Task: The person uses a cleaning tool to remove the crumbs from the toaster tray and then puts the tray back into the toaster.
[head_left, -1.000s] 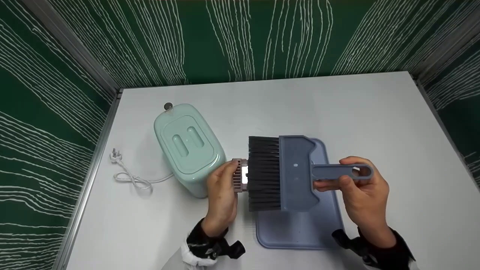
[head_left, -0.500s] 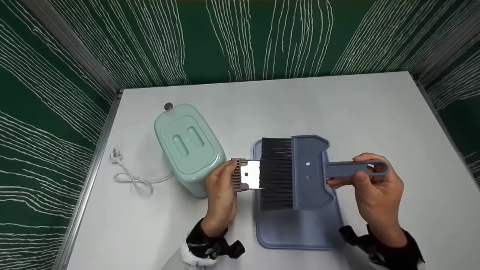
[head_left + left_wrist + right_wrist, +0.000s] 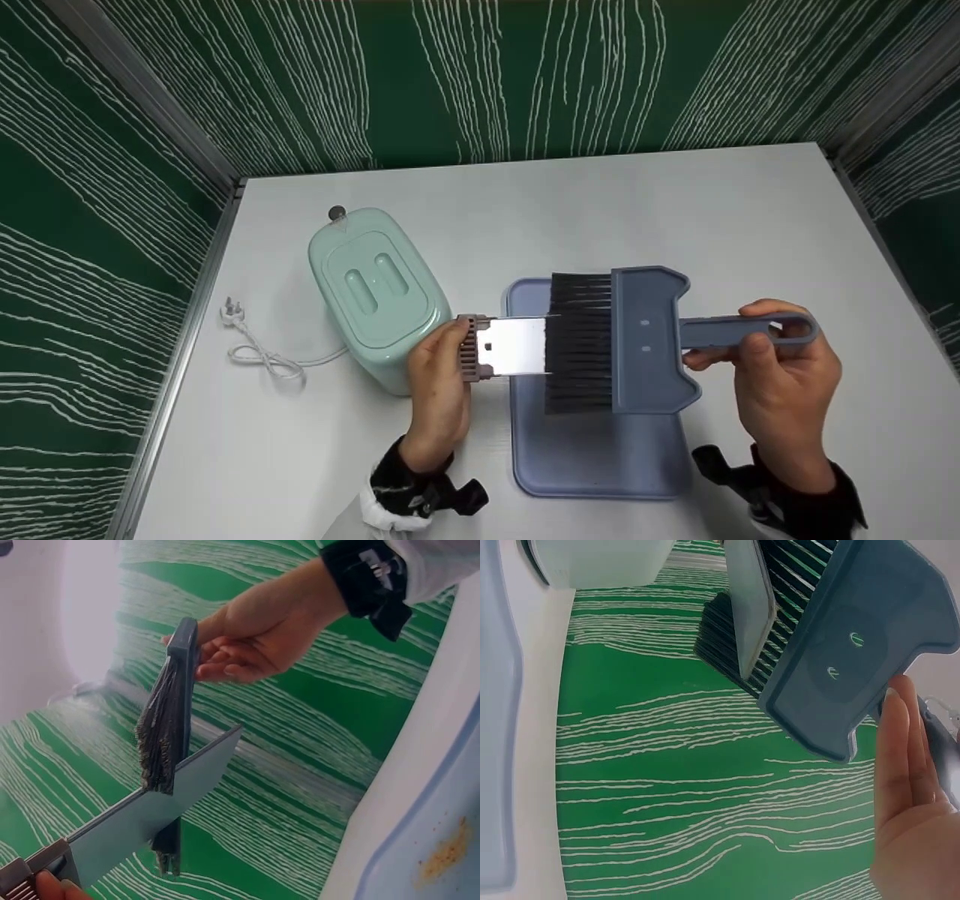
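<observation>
My left hand (image 3: 439, 382) pinches the brown slotted end of a crumb tray (image 3: 517, 346), a flat shiny metal plate pointing right. In my right hand (image 3: 787, 375) is the handle of a blue-grey hand brush (image 3: 649, 341). Its dark bristles cover the tray's right end in the head view. From the left wrist view, the crumb tray (image 3: 157, 814) crosses the bristles (image 3: 161, 731), which splay around its edge. Both are held above a blue dustpan (image 3: 600, 465). Brown crumbs (image 3: 448, 849) lie on the pan in the left wrist view.
A mint-green toaster (image 3: 375, 285) with a lid stands left of my left hand. Its white cord (image 3: 274, 360) and plug (image 3: 232, 312) lie farther left. The white table (image 3: 712, 217) meets green patterned walls (image 3: 517, 82) at the back and sides.
My right hand has drawn the brush rightward along the crumb tray, exposing more of the metal plate. The left hand, toaster and dustpan stay nearly in place.
</observation>
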The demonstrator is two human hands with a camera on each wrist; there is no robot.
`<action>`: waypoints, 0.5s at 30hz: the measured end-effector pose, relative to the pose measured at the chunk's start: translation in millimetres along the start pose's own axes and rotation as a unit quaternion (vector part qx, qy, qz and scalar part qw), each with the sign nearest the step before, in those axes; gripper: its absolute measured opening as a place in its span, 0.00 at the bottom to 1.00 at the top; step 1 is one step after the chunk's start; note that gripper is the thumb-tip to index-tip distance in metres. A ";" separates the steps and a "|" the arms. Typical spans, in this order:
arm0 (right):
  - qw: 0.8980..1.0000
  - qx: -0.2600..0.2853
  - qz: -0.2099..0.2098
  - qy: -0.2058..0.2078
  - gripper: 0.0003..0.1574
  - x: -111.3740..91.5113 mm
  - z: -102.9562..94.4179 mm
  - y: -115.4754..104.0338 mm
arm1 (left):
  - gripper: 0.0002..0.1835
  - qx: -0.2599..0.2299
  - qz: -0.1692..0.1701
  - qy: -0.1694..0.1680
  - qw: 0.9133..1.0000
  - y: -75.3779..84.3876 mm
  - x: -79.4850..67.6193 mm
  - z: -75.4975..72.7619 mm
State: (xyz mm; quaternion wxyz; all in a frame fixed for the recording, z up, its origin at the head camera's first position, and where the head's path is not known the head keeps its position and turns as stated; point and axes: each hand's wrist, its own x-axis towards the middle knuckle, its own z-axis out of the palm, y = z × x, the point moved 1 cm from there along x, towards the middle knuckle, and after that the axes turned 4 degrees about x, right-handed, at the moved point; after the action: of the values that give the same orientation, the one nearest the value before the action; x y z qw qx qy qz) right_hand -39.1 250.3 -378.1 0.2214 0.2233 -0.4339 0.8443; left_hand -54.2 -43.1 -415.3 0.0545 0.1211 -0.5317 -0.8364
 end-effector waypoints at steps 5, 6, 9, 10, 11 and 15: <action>1.000 0.004 -0.009 0.011 0.17 2.9 0.1 -4.3 | 0.13 0.002 0.002 0.001 1.000 1.6 0.4 -0.2; 1.000 0.007 -0.011 0.015 0.17 3.3 -0.2 -5.2 | 0.13 0.001 0.002 0.001 1.000 1.7 0.5 -0.3; 0.999 0.006 -0.015 0.028 0.17 4.8 -1.5 -7.9 | 0.12 -0.002 0.003 0.004 1.000 2.2 0.3 -0.5; 0.999 0.005 -0.017 0.033 0.17 5.2 -2.0 -8.7 | 0.12 -0.002 0.004 0.004 1.000 2.6 0.1 -0.5; 0.999 0.004 -0.020 0.039 0.17 5.7 -2.6 -9.4 | 0.12 -0.002 0.004 0.004 1.000 2.6 0.1 -0.5; 0.997 -0.019 -0.029 0.066 0.19 8.0 -5.8 -12.8 | 0.12 -0.004 0.008 0.004 1.000 2.0 0.2 -0.5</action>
State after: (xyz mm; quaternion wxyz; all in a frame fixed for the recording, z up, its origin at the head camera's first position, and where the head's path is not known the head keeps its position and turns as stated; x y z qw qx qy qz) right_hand -39.4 263.3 -368.5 0.2782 0.1752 -0.4278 0.8419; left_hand -54.4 -44.4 -413.7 0.0636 0.1195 -0.5295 -0.8374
